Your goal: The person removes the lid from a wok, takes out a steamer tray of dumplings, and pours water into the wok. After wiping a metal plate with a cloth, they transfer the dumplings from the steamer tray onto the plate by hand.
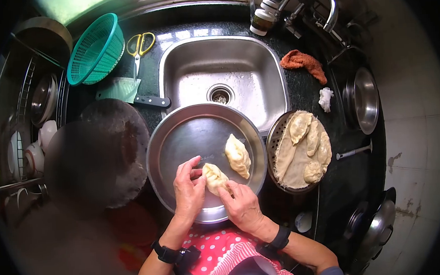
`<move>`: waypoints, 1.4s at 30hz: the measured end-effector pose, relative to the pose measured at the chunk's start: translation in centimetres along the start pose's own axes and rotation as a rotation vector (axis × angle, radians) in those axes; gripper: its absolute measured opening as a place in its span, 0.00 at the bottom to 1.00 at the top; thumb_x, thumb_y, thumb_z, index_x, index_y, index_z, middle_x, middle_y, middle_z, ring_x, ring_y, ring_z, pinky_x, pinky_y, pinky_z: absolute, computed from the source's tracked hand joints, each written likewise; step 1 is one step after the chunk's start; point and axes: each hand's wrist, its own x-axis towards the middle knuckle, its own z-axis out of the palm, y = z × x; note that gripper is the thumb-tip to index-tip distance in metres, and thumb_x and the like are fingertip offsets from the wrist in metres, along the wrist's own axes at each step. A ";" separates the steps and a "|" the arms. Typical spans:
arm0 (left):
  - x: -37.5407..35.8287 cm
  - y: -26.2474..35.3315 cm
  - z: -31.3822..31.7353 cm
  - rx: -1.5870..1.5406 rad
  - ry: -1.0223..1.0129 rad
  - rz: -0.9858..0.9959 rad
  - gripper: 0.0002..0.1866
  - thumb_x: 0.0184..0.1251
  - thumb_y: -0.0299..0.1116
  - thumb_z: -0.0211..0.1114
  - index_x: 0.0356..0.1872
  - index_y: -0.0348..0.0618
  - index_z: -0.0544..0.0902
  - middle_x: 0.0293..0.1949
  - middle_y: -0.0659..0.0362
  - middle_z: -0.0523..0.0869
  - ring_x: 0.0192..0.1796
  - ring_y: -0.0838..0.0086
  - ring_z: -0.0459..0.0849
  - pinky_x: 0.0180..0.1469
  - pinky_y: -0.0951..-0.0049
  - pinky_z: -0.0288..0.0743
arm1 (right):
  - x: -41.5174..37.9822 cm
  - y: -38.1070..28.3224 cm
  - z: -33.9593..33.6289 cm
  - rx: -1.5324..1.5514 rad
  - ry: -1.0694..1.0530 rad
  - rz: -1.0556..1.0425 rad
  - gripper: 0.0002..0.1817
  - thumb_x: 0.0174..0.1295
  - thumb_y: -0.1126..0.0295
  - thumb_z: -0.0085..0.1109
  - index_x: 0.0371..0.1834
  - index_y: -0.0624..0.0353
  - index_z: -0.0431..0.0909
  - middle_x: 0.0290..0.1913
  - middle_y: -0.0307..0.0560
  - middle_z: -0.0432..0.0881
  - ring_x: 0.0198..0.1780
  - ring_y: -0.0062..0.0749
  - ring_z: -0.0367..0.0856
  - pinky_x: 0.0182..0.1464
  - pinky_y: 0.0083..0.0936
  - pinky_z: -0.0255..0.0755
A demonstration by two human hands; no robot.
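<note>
A round metal pan (178, 121) sits in front of the sink. Over its near part, my left hand (189, 190) and my right hand (241, 204) both hold one pleated dumpling (214, 178), the left at its left side and the right at its lower right end. Another dumpling (238, 156) lies in the pan just right of the held one. To the right of the pan, a cloth-lined steamer tray (289, 161) carries several dumplings (300, 127).
The sink (186, 79) lies behind the pan. A cleaver (121, 90), scissors (137, 54) and a green basket (94, 54) are at the back left. An orange cloth (303, 64) and metal bowls (365, 101) are at the right. A dark blur covers part of the left side.
</note>
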 end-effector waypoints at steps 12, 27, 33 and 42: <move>-0.6 3.6 -0.2 0.093 -0.029 0.117 0.14 0.59 0.17 0.64 0.47 0.36 0.82 0.35 0.60 0.83 0.36 0.79 0.82 0.39 0.79 0.77 | 0.6 3.8 -6.4 -0.017 0.222 0.271 0.14 0.50 0.75 0.65 0.41 0.58 0.78 0.41 0.49 0.77 0.42 0.45 0.78 0.42 0.38 0.71; 1.9 5.5 1.2 0.361 0.083 0.304 0.19 0.56 0.20 0.61 0.51 0.40 0.81 0.45 0.51 0.83 0.44 0.61 0.83 0.48 0.65 0.76 | 4.6 5.1 -4.6 -0.001 0.086 0.192 0.28 0.47 0.68 0.71 0.54 0.61 0.72 0.45 0.54 0.76 0.42 0.45 0.78 0.45 0.37 0.73; 0.6 4.1 -1.4 0.368 0.186 0.236 0.19 0.56 0.21 0.64 0.51 0.38 0.80 0.46 0.50 0.82 0.43 0.63 0.82 0.46 0.68 0.77 | 6.1 4.8 -1.5 -0.265 -0.110 0.222 0.35 0.46 0.61 0.70 0.60 0.61 0.69 0.39 0.49 0.73 0.36 0.38 0.78 0.37 0.33 0.71; -2.3 3.3 1.8 0.630 0.007 0.220 0.40 0.41 0.37 0.77 0.59 0.42 0.69 0.55 0.48 0.70 0.55 0.51 0.74 0.50 0.55 0.76 | 6.1 3.4 -1.7 -0.214 -0.130 0.317 0.34 0.46 0.66 0.67 0.59 0.64 0.68 0.38 0.53 0.73 0.35 0.44 0.80 0.35 0.35 0.76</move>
